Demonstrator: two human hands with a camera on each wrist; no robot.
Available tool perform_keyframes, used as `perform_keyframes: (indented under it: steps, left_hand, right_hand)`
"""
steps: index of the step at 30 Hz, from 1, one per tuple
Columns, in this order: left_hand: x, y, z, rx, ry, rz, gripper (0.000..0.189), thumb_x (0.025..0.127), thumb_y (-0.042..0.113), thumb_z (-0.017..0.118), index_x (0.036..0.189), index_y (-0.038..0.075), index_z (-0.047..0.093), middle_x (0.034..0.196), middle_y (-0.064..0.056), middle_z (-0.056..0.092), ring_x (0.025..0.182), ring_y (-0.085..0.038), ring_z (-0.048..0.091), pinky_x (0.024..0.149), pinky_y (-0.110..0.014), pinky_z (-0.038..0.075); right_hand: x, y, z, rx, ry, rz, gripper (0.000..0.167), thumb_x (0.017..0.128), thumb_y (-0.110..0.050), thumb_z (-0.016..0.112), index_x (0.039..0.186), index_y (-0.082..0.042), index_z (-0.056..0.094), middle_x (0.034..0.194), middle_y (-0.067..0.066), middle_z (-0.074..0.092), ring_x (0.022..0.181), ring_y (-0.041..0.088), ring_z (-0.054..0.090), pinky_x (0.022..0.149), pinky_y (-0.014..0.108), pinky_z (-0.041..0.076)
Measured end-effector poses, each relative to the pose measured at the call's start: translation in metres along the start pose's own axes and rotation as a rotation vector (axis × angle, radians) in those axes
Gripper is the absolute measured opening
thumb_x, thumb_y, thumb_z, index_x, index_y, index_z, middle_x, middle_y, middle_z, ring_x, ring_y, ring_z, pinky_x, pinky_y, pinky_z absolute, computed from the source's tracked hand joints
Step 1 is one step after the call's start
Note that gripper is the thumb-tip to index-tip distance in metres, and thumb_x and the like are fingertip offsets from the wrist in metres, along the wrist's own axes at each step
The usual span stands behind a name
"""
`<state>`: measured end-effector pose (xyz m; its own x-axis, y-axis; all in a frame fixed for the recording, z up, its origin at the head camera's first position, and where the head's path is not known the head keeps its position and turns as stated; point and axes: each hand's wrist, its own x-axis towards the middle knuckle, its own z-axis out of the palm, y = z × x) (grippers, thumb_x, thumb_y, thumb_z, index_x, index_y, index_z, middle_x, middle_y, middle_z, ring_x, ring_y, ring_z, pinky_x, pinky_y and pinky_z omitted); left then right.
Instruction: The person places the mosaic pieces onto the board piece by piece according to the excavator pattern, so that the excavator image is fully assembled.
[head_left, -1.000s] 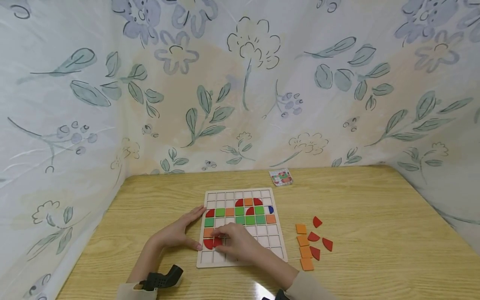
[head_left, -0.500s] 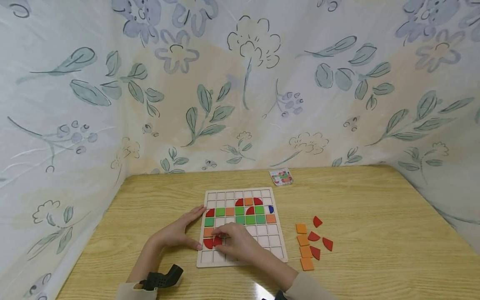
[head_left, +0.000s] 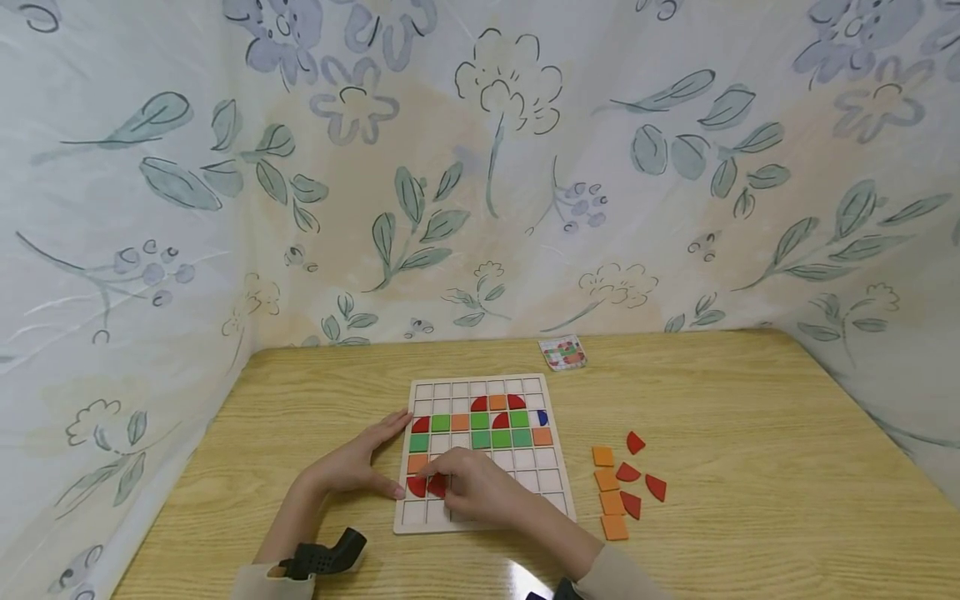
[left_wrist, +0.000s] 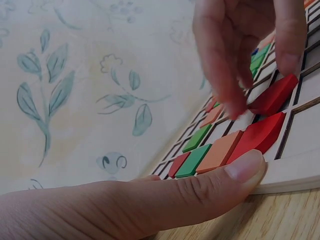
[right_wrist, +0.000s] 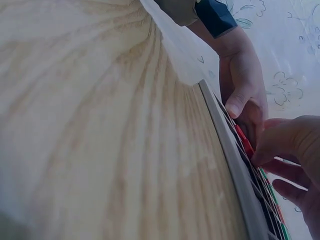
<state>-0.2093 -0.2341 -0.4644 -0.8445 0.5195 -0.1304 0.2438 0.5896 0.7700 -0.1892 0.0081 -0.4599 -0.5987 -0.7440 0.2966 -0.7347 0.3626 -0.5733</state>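
Observation:
A wooden grid board (head_left: pixel 558 505) lies on the table, with red, green and orange tiles in its cells. My left hand (head_left: pixel 356 462) rests along the board's left edge, fingers extended and thumb (left_wrist: pixel 245 167) on the near part of that edge. Over the lower left of the board, my right hand (head_left: pixel 480 487) has its thumb and index finger at a red quarter-circle tile (left_wrist: pixel 276 95). That tile sits tilted in the left wrist view, beside another red quarter-circle tile (left_wrist: pixel 257 134). An orange square tile (left_wrist: pixel 220 151) lies just beyond. The right index finger is blurred.
Right of the board lie several orange square tiles (head_left: pixel 606 480) in a column and several loose red quarter-circle tiles (head_left: pixel 628 472). A small pattern card (head_left: pixel 562 353) lies at the table's back. Floral cloth (head_left: pixel 420 208) hangs behind and at the sides.
My right index finger has shifted slightly left and the thumb slightly right, spreading around the red quarter-circle tile, which shows more and has moved slightly right. The left hand stays put.

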Motion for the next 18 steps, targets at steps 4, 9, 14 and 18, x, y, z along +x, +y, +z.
perform_keyframes:
  steps: [4,9,14,18]
  left_hand:
    - [-0.0007,0.0016,-0.0003,-0.005,-0.001,-0.011,0.103,0.065,0.033,0.082,0.147,0.015,0.024,0.155,-0.009,0.013,0.140,-0.037,0.006,0.105,-0.063,0.014]
    - [-0.0010,0.0023,-0.0001,-0.011,0.000,-0.017,0.102,0.065,0.032,0.083,0.147,0.016,0.024,0.155,-0.008,0.013,0.140,-0.037,0.006,0.105,-0.063,0.014]
    - [-0.0008,0.0012,0.0000,-0.003,0.002,-0.014,0.103,0.065,0.033,0.082,0.148,0.016,0.023,0.155,-0.008,0.013,0.140,-0.037,0.005,0.105,-0.063,0.013]
    - [-0.0005,0.0003,-0.0005,0.003,0.001,-0.006,0.103,0.066,0.034,0.082,0.148,0.014,0.023,0.155,-0.010,0.012,0.140,-0.038,0.005,0.105,-0.064,0.013]
  right_hand:
    - [0.0002,0.0010,-0.0022,0.002,-0.048,-0.008,0.034,0.075,0.005,0.061,0.104,-0.010,0.069,0.092,-0.008,0.067,0.080,0.003,0.052,0.074,0.010,0.042]
    - [-0.0019,0.0014,-0.0041,-0.043,-0.049,0.055,0.032,0.078,-0.003,0.065,0.108,-0.013,0.069,0.099,-0.010,0.067,0.084,0.002,0.052,0.080,0.016,0.045]
    - [-0.0016,0.0017,-0.0045,-0.050,-0.042,0.072,0.030,0.080,-0.010,0.068,0.109,-0.014,0.068,0.100,-0.010,0.067,0.084,0.001,0.053,0.080,0.016,0.045]
    - [-0.0002,0.0030,-0.0032,-0.064,-0.038,0.070,0.027,0.081,-0.016,0.071,0.108,-0.014,0.069,0.101,-0.009,0.067,0.089,0.001,0.055,0.082,0.017,0.045]
